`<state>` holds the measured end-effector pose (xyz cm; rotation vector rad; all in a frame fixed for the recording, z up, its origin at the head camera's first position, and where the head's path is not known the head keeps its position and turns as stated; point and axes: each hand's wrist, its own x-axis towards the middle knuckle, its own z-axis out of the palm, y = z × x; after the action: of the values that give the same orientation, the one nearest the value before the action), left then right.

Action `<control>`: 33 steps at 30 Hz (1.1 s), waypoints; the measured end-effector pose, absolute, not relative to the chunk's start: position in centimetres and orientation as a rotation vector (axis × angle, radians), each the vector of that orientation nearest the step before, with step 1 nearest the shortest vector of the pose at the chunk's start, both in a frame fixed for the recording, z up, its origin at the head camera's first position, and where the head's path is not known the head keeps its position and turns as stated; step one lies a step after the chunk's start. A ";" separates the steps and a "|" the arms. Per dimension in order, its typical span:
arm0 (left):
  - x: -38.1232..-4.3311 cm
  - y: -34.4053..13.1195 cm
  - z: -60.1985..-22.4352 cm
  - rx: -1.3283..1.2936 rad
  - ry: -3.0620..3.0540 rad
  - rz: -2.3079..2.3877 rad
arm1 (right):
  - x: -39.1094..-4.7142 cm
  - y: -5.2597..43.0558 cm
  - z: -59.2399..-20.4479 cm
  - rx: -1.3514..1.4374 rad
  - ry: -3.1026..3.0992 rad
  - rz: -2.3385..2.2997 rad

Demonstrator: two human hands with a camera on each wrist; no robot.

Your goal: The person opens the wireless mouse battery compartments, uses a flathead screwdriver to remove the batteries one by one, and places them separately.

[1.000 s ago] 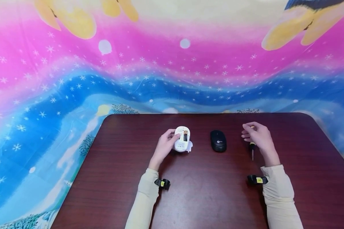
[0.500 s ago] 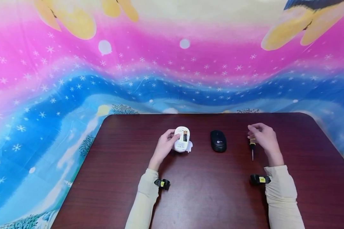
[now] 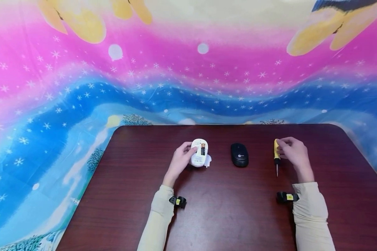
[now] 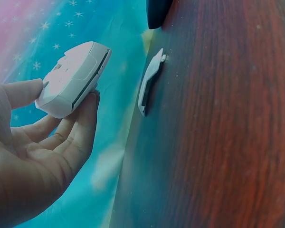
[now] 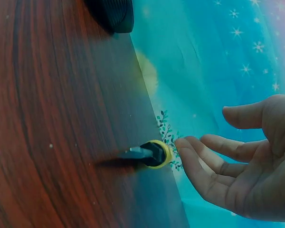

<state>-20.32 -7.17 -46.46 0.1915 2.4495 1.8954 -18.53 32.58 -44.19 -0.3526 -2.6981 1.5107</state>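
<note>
My left hand (image 3: 179, 161) pinches a white computer mouse (image 3: 198, 158) between thumb and fingers, its underside turned up. The mouse's battery compartment is uncovered, with batteries (image 3: 203, 149) inside. In the left wrist view the mouse (image 4: 78, 80) is above the table, and its white battery cover (image 4: 151, 78) lies apart on the wood. My right hand (image 3: 294, 153) is beside a yellow-handled screwdriver (image 3: 276, 151) whose shaft points toward me. In the right wrist view the thumb stands away from the loosely bent fingers (image 5: 199, 178), whose tips are close to the screwdriver handle (image 5: 167, 154); contact is unclear.
A black computer mouse (image 3: 239, 155) lies between the two hands on the dark red-brown table (image 3: 226, 205). Behind the table's far edge hangs a colourful cloth (image 3: 188, 80) with snowflakes.
My right hand has drawn back to the right, uncovering the screwdriver handle, which stays in place on the table. The left hand and the white mouse have held still.
</note>
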 end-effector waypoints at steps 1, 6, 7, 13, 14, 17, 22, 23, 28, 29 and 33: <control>-20.3 -7.2 -46.5 0.191 2.451 1.895 | -18.5 32.6 -44.2 -0.361 -2.698 1.510; -20.4 -7.2 -46.5 0.187 2.441 1.900 | -18.6 32.8 -44.3 -0.390 -2.716 1.477; -20.4 -7.2 -46.5 0.186 2.436 1.903 | -18.6 32.9 -44.4 -0.390 -2.722 1.467; -20.4 -7.1 -46.5 0.179 2.442 1.892 | -18.7 33.1 -44.7 -0.406 -2.748 1.430; -20.5 -7.1 -46.5 0.174 2.446 1.879 | -18.8 33.2 -44.8 -0.411 -2.750 1.429; -19.9 -7.0 -45.4 0.182 2.452 1.868 | -18.8 33.2 -44.9 -0.428 -2.751 1.421; -20.1 -7.1 -46.0 0.185 2.448 1.891 | -18.8 33.3 -45.0 -0.461 -2.744 1.431; -20.3 -7.1 -46.6 0.172 2.446 1.892 | -18.9 33.3 -45.0 -0.466 -2.745 1.434; -20.3 -7.0 -46.5 0.166 2.468 1.876 | -19.1 33.7 -45.4 -0.451 -2.828 1.354; -20.3 -7.1 -46.5 0.164 2.469 1.875 | -19.1 33.8 -45.5 -0.440 -2.852 1.330; -20.4 -7.1 -46.6 0.170 2.454 1.886 | -19.1 34.0 -45.7 -0.415 -2.922 1.275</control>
<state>-20.37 -7.10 -46.59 0.1696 2.4536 1.8859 -19.07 33.98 -45.73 -0.4149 -2.9220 1.2746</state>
